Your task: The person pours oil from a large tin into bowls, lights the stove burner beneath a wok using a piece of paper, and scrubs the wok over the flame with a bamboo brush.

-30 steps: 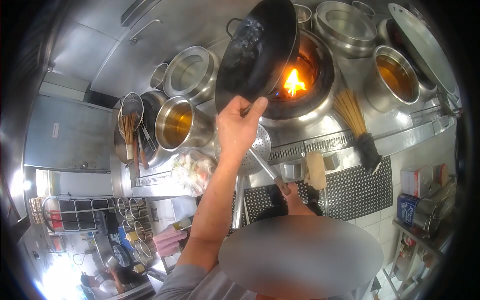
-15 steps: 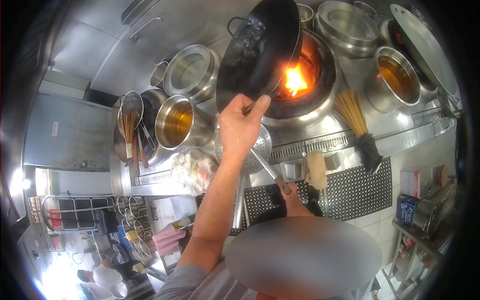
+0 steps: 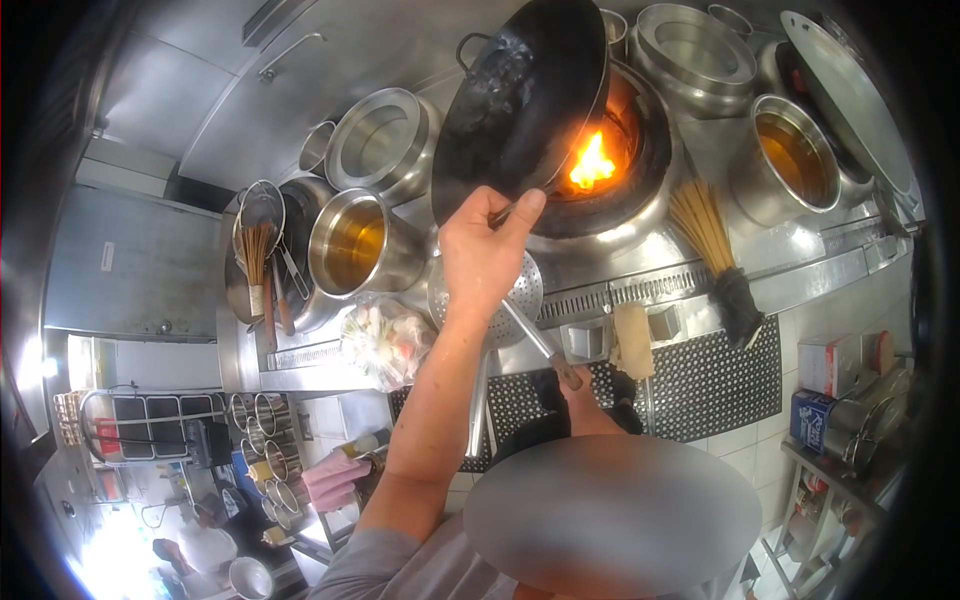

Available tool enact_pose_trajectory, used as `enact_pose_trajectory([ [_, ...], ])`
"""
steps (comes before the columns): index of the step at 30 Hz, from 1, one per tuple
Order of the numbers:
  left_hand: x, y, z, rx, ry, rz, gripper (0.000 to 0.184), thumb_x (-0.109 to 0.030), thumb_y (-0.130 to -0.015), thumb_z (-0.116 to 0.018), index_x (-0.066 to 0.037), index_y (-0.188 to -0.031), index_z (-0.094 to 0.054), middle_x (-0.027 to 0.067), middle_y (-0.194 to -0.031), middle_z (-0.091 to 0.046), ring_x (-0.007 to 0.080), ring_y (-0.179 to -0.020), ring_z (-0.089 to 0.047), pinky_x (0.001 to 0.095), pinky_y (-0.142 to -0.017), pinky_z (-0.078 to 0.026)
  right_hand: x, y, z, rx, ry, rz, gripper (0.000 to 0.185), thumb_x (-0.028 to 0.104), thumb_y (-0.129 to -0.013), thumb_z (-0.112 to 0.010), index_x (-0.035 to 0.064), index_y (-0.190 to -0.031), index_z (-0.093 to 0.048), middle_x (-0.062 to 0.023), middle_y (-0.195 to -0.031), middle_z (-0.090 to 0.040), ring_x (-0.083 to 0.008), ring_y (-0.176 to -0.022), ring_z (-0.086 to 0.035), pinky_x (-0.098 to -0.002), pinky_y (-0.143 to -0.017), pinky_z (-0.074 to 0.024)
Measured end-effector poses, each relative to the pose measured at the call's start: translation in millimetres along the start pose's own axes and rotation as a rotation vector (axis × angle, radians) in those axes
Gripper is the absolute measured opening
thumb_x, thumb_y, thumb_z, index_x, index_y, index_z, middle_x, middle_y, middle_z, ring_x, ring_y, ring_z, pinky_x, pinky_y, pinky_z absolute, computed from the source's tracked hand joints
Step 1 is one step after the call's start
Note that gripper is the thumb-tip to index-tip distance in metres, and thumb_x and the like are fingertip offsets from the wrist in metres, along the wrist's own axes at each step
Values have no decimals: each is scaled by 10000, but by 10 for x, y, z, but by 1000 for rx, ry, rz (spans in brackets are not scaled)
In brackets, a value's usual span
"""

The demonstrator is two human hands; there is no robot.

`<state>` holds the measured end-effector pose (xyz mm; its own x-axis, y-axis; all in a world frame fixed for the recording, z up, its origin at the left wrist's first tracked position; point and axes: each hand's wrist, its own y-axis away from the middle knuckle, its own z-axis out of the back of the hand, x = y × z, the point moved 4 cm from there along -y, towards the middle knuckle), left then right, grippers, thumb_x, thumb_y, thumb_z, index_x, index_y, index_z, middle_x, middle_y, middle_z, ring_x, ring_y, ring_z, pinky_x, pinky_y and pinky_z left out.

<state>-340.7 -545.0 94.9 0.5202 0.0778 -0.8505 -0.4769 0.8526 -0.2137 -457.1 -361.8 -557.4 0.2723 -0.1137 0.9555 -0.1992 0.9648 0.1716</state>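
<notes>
My left hand (image 3: 482,242) is closed around the near handle of a large black wok (image 3: 520,110). The wok is tipped steeply on its side, its inner face turned towards the burner (image 3: 650,170), where an orange flame (image 3: 592,163) burns. Lower down, my right hand (image 3: 586,398) is wrapped around the wooden end of a long-handled skimmer. The perforated head of the skimmer (image 3: 526,287) lies below the wok, partly hidden behind my left wrist. Beside it on the left rests a clear plastic bag (image 3: 385,343) of cut pale and reddish food.
Steel pots of amber liquid stand left (image 3: 390,250) and right (image 3: 765,185) of the burner. A bamboo brush (image 3: 705,225) lies at the front right. A cloth (image 3: 632,340) hangs at the counter edge. A strainer (image 3: 262,208) sits far left.
Both hands keep their grips and the wok stays tilted, with only a very slight shift. The flame flickers into a different shape. At lower left, a person in the background has moved slightly.
</notes>
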Motion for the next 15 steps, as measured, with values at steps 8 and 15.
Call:
enact_pose_trajectory([
  [8, 37, -13, 8, -9, 32, -10, 406, -321, -828, -768, -12, -667, -558, -45, -591, -473, 52, -573, -379, 238, -515, -317, 443, 31, 184, -22, 232, 1, 384, 297, -861, -611, 87, -1182, -620, -144, -1194, -622, -334, -1134, -565, -404, -1006, -426],
  [15, 32, -36, 26, 10, 30, 31, 396, -323, -811, -765, 7, -700, -576, 23, -574, -534, 91, -572, -442, 279, -545, -400, 222, -3, 123, -1, 129, -118, 288, 229, -887, -602, 26, -1091, -615, -177, -1071, -656, -312, -928, -655, -380, -788, -541],
])
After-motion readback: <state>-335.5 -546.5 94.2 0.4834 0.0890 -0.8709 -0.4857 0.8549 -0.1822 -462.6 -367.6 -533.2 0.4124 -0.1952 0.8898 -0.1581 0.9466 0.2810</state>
